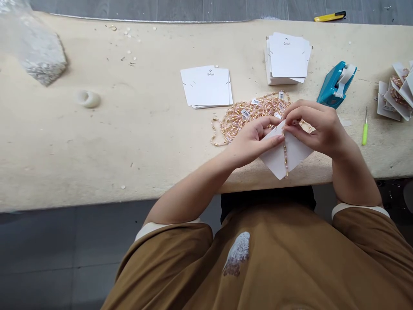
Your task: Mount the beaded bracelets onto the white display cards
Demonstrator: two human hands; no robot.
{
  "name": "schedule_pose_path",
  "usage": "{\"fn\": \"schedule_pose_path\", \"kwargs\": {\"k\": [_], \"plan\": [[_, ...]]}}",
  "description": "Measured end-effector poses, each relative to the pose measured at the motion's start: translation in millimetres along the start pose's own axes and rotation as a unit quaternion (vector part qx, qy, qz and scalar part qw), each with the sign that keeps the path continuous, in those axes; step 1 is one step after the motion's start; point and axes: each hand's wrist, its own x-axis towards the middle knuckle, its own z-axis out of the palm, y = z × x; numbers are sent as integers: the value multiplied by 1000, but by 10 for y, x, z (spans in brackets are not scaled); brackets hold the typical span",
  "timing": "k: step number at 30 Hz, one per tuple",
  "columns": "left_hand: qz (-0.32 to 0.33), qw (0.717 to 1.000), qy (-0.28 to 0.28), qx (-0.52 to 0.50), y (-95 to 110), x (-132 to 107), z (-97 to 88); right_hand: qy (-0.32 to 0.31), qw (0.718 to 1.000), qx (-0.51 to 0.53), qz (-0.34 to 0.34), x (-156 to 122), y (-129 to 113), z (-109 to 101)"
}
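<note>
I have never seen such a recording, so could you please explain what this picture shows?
No machine appears here: a person works bare-handed, filmed from a camera on their own head, looking forward and down. The left hand holds a white card with a beaded strand running along it; the fingers of the right hand are at the card's upper corner, their exact grip unclear. On the table, just beyond the hands, lies a heap of beaded strands. Farther out are a low stack of cards and a taller stack. Toward the right are a blue tape dispenser and a green-handled tool.
</note>
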Motion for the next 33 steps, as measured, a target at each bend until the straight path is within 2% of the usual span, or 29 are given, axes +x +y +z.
{"fn": "schedule_pose_path", "kwargs": {"k": [3,5,8,10,12,15,17,20,24,28,30,33], "plan": [[-55,996,40,-54,-19,13,-10,45,998,-12,-30,9,35,16],[-55,991,84,-83,-54,22,-2,66,996,-21,-49,14,46,29],[8,987,141,-74,-95,18,29,68,996,-26,-56,14,32,46],[56,987,149,-33,-95,1,50,66,997,-18,-41,9,6,44],[95,985,144,18,-74,-23,66,61,998,10,-4,8,-29,26],[151,975,133,95,-37,-58,76,33,988,112,98,20,-87,-32],[187,964,126,141,-23,-77,75,0,963,209,170,37,-121,-88],[228,949,94,194,-20,-99,64,-71,918,314,232,63,-138,-185],[247,943,15,224,-10,-124,43,-173,879,360,260,63,-79,-280],[243,948,-18,206,21,-137,26,-219,856,394,253,45,-14,-274],[229,954,-16,195,39,-135,16,-207,856,409,241,43,-15,-242],[199,964,2,178,63,-126,4,-141,862,427,236,49,-53,-185]]}}
